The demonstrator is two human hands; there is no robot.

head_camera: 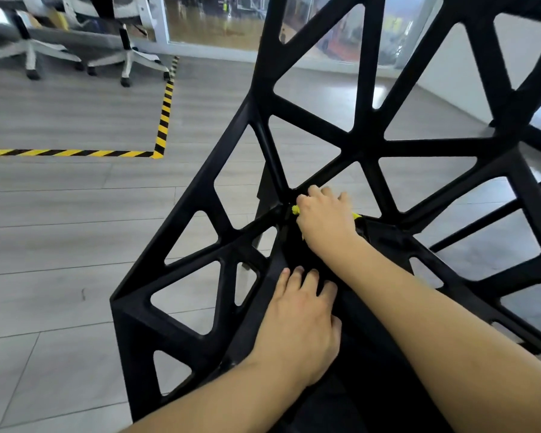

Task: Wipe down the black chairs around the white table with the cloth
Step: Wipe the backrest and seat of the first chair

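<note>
Right hand bunches the yellow cloth into the black chair strut joint, left hand flat, bracing. Cloth's mostly hidden, probably snags or slips through a gap.

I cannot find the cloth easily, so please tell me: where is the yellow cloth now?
In the head view, the yellow cloth sits just right of centre, mostly hidden under the right hand, against the black chair.

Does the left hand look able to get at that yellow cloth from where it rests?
Probably yes: the left hand rests on the black chair just short of the yellow cloth, though the right hand covers most of it.
</note>
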